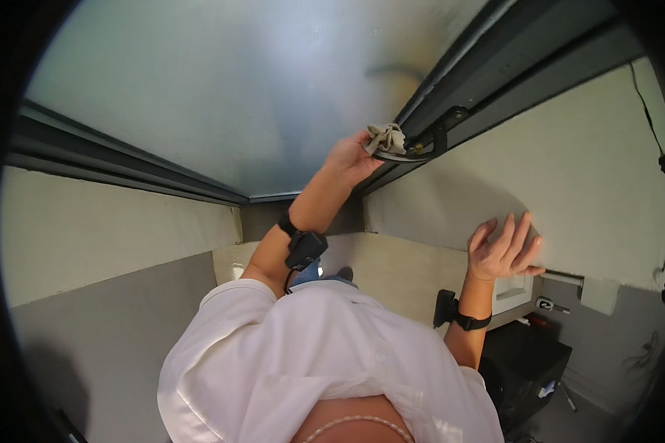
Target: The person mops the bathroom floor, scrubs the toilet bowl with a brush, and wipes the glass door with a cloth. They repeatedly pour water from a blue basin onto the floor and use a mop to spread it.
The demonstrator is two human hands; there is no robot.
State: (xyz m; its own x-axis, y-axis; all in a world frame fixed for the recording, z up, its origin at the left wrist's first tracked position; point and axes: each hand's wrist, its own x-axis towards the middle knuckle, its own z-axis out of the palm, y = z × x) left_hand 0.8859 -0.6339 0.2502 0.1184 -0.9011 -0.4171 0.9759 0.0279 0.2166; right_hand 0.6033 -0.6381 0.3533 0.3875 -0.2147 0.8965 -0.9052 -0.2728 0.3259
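My left hand (350,159) grips a crumpled beige cloth (387,138) at the curved dark pull handle (439,138) of a door. The cloth lies against the end of the handle nearer my fingers. Behind that hand is the frosted glass pane (227,111), set in a dark metal frame (493,72). My right hand (501,249) holds nothing, its fingers spread in front of the pale wall (587,183); whether the fingertips touch the wall I cannot tell. Each forearm wears a strap with a small black device.
Low on the right stand a black box-shaped object (526,365) and a white-framed fixture (514,293). A thin dark cable (648,116) runs down the right wall. On the left, another wall (116,227) closes in, pale above and grey below. Light, glossy flooring (404,266) lies beneath me.
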